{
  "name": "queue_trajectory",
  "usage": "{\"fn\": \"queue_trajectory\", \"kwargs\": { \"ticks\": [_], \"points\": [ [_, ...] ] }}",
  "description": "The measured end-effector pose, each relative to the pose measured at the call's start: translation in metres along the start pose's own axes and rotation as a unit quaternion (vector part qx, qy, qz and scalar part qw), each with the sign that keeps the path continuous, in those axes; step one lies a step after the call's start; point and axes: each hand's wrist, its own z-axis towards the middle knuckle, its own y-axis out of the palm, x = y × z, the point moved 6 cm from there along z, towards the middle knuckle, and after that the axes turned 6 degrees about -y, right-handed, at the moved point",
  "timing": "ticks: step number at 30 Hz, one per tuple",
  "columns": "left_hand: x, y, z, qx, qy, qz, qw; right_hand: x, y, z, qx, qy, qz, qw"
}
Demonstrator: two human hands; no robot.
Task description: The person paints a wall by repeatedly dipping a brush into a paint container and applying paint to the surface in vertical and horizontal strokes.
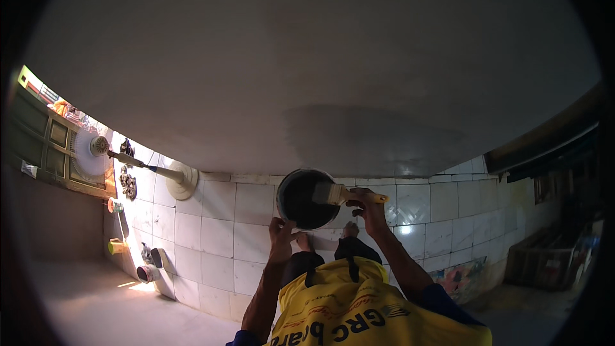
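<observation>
A round bucket (282,195) with dark contents is held in front of me, above the tiled floor. My left hand (282,229) is closed on its near-left rim. My right hand (367,204) grips a wide paintbrush (328,193), whose yellow handle end sticks out to the right of my fingers. The brush's pale head reaches over the right side of the bucket's opening; whether the bristles touch what is inside, I cannot tell. Just beyond the bucket rises a grey wall (269,90) with a darker, damp-looking patch (365,131) low on it.
White floor tiles (253,243) run along the wall's foot. To the left a standing fan (182,181) is near an open doorway, with shoes (128,182) and a few small containers (117,247) on the floor. At the right are a crate-like box (544,263) and a colourful mat (460,280).
</observation>
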Motion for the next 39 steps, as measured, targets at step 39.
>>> {"fn": "queue_trajectory", "kwargs": {
  "ticks": [39],
  "points": [
    [-0.008,-0.01,-0.053,0.113,-0.024,-0.021,0.993,-0.135,-0.096,0.049,0.235,-0.556,-0.332,0.725]
  ]
}}
